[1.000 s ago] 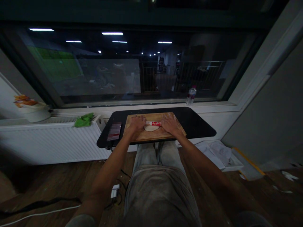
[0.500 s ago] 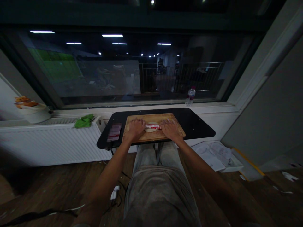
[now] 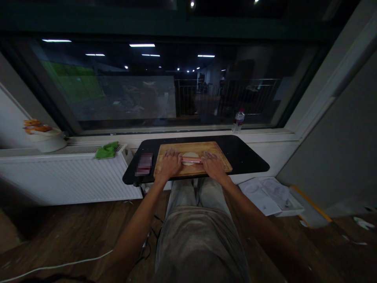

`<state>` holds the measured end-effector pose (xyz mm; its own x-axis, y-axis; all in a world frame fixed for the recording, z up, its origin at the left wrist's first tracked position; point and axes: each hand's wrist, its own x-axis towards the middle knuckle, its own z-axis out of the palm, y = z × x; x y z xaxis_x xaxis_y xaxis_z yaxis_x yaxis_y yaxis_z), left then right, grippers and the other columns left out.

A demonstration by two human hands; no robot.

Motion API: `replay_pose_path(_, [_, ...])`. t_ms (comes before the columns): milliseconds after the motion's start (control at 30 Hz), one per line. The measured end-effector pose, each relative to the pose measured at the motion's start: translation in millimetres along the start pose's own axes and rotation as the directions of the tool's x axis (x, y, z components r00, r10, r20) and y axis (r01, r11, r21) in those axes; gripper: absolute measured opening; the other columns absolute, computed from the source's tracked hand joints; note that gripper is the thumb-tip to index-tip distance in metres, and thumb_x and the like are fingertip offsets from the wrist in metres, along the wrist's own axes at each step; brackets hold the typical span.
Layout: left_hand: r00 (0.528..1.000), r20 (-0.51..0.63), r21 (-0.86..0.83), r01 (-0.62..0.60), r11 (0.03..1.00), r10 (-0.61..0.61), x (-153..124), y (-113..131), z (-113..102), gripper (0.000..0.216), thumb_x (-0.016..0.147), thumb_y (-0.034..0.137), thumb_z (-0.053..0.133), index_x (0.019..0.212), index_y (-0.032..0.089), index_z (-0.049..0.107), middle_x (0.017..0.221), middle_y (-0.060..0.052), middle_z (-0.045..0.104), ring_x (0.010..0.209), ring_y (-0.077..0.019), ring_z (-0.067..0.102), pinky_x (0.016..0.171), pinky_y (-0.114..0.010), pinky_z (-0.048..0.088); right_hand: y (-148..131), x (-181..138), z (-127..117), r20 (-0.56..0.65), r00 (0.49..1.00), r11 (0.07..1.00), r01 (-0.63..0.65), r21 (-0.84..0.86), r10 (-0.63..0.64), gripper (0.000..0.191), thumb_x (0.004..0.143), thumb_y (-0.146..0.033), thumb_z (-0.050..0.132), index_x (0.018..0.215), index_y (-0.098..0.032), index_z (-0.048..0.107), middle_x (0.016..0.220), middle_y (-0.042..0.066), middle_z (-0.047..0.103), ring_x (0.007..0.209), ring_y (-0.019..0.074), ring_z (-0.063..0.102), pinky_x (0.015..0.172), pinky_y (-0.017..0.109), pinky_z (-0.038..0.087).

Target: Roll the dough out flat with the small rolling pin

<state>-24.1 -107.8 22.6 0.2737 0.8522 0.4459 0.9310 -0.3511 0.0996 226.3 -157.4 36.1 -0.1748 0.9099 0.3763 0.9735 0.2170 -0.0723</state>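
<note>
A short rolling pin (image 3: 191, 160) with a red-and-white printed label lies crosswise on a flat, pale round of dough (image 3: 191, 155). My left hand (image 3: 172, 162) is closed over the pin's left end, and its fingers hide that end. Over the right end lies my right hand (image 3: 213, 163), also closed on the pin. Beneath the dough is a wooden cutting board (image 3: 203, 147), which rests on a small black table (image 3: 244, 157). The dough shows on both the far and near sides of the pin.
A phone (image 3: 144, 164) with a blurred screen lies left of the board. On the windowsill stands a plastic bottle (image 3: 238, 121). A green cloth (image 3: 107, 150) sits on the white radiator (image 3: 67, 177). Right of my legs, a white box (image 3: 271, 195) is on the floor.
The pin has rolled slightly toward me over the dough, and its label has turned. Both hands keep hold of its ends. The whole view has shifted a little.
</note>
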Motion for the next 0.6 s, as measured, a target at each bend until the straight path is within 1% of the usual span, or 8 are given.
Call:
replay_pose_path(167, [0.998,-0.07,-0.043,-0.008,0.999,0.005,-8,-3,11,0.06,0.119,0.039,0.03,0.159,0.009,0.062,0.168,-0.023,0.061,0.164,-0.0358,0.049,0.135,-0.056,0.041,6,-8,4,-0.038,0.999,0.999,0.017,0.043,-0.015,0.068,0.122,-0.044,0.026,0.17,-0.007,0.057,0.165,0.022,0.065,0.157,0.034,0.059,0.135,0.051,0.037])
replay_pose_path(267, [0.998,-0.048,-0.062,-0.037,0.997,0.034,-7,-6,10,0.058,0.119,0.039,0.029,0.161,0.012,0.06,0.171,-0.021,0.06,0.166,-0.0357,0.046,0.134,-0.059,0.041,17,-8,3,-0.006,0.991,0.988,0.131,0.079,-0.131,0.066,0.122,-0.047,0.034,0.173,-0.011,0.053,0.165,0.019,0.066,0.155,0.0329,0.06,0.133,0.05,0.041])
replay_pose_path(367, [0.998,-0.004,-0.071,-0.058,0.996,0.058,-4,-7,-2,0.053,0.12,0.041,0.032,0.155,0.018,0.064,0.17,-0.018,0.06,0.166,-0.0354,0.045,0.134,-0.063,0.04,30,-4,1,0.046,0.973,0.97,0.22,0.106,-0.226,0.059,0.122,-0.044,0.042,0.173,-0.018,0.055,0.164,0.015,0.068,0.15,0.0307,0.063,0.129,0.048,0.045])
replay_pose_path(433, [0.997,-0.082,-0.068,0.01,0.998,-0.016,-3,-5,-13,0.053,0.119,0.048,0.038,0.155,0.017,0.062,0.173,-0.021,0.054,0.166,-0.0377,0.043,0.132,-0.063,0.041,37,2,-1,0.054,0.976,0.974,0.207,0.096,-0.213,0.055,0.122,-0.042,0.044,0.171,-0.023,0.058,0.164,0.013,0.069,0.15,0.0301,0.063,0.128,0.047,0.046])
replay_pose_path(500, [0.972,-0.189,-0.078,0.125,0.989,-0.138,-4,-1,-22,0.055,0.118,0.049,0.041,0.156,0.014,0.059,0.173,-0.025,0.051,0.162,-0.0397,0.046,0.128,-0.058,0.046,42,8,-3,0.045,0.987,0.986,0.152,0.07,-0.155,0.053,0.122,-0.042,0.045,0.17,-0.025,0.06,0.164,0.012,0.069,0.151,0.0294,0.062,0.128,0.047,0.045])
replay_pose_path(533, [0.959,-0.2,-0.089,0.187,0.978,-0.202,-5,2,-25,0.053,0.119,0.048,0.041,0.153,0.013,0.061,0.168,-0.026,0.055,0.157,-0.0399,0.051,0.125,-0.057,0.048,45,11,-5,0.037,0.993,0.992,0.111,0.059,-0.114,0.053,0.122,-0.042,0.045,0.17,-0.024,0.06,0.163,0.012,0.069,0.152,0.0291,0.061,0.129,0.046,0.044])
replay_pose_path(567, [0.962,-0.164,-0.096,0.203,0.974,-0.217,-5,6,-27,0.051,0.119,0.048,0.041,0.15,0.014,0.063,0.162,-0.025,0.06,0.151,-0.0394,0.056,0.122,-0.055,0.05,46,14,-7,0.029,0.997,0.996,0.068,0.052,-0.07,0.053,0.123,-0.042,0.044,0.169,-0.024,0.06,0.163,0.012,0.069,0.153,0.0288,0.061,0.128,0.045,0.045])
replay_pose_path(600, [0.978,-0.095,-0.101,0.178,0.979,-0.188,-5,9,-27,0.048,0.119,0.048,0.043,0.147,0.016,0.065,0.157,-0.023,0.064,0.147,-0.0384,0.059,0.12,-0.054,0.05,48,17,-10,0.023,0.999,0.998,0.029,0.049,-0.03,0.053,0.123,-0.042,0.043,0.169,-0.023,0.061,0.163,0.012,0.069,0.153,0.0287,0.06,0.128,0.044,0.045])
